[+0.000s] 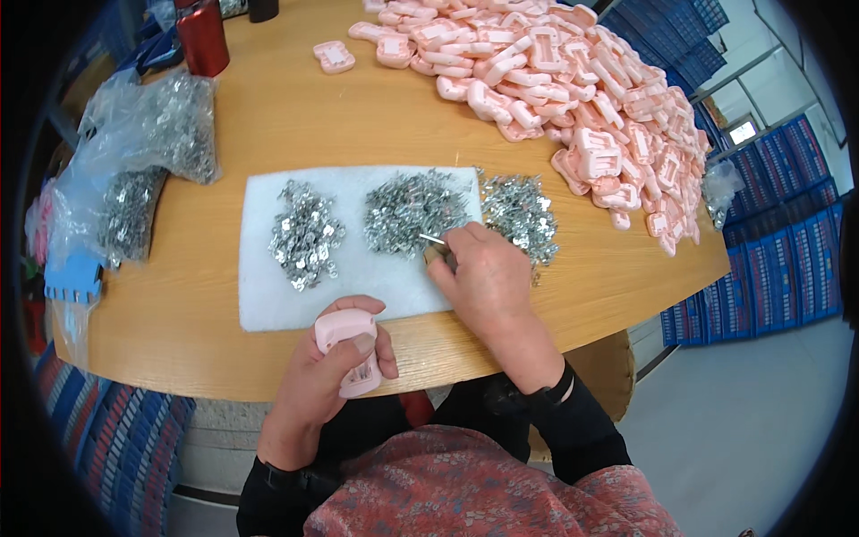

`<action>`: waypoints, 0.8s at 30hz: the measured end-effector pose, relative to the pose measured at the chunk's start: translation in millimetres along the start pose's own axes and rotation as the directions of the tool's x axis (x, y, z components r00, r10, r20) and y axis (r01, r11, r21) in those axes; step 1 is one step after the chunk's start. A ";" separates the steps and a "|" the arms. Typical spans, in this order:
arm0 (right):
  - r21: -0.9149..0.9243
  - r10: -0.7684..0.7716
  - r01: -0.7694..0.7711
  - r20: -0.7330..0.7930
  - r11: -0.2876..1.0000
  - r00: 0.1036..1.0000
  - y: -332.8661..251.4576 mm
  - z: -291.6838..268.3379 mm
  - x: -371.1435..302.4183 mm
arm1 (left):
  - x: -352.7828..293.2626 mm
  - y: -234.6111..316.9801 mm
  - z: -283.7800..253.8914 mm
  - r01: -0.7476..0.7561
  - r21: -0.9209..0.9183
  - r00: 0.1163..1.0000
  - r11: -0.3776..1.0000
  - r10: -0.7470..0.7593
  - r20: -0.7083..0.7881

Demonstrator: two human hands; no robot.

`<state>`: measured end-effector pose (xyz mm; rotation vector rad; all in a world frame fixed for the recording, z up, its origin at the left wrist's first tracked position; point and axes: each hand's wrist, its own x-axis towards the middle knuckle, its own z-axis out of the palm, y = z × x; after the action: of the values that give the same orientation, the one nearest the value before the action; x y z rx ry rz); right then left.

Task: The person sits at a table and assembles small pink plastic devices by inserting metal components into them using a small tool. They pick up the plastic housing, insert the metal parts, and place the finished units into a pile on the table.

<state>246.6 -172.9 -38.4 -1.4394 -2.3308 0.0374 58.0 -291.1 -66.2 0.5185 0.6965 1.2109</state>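
Near left, the left hand (315, 378) grips a partly covered pink casing (345, 326); right hand (489, 274) pinches a mostly hidden tool (432, 239), tip contact with silver parts (404, 211) unclear.

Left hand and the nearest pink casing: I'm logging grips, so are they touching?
Touching: the head view shows the left hand gripping the pink casing, thumb laid across it.
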 end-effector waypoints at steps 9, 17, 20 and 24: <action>0.031 0.116 -0.118 0.057 0.993 0.992 25.6 -28.4 -10.9 | 0.7 -3.2 -1.3 -0.016 0.002 1.000 1.000 0.016 0.000; 0.019 -0.001 0.000 0.025 1.000 1.000 8.7 -8.9 -4.3 | 0.9 -1.4 1.2 -0.019 -0.004 1.000 1.000 0.018 -0.023; 0.034 0.078 -0.082 0.092 0.996 0.993 21.2 -23.7 -7.4 | -0.1 -2.3 -1.6 -0.033 -0.009 0.999 0.999 0.033 -0.005; 0.199 0.076 -0.087 0.063 0.976 0.995 28.2 -24.3 6.8 | -0.7 -1.6 -2.3 0.001 -0.017 1.000 1.000 -0.001 -0.004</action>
<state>276.4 -158.3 -20.3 -1.4474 -2.2355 0.3315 57.2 -292.2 -68.7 0.5018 0.6897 1.2165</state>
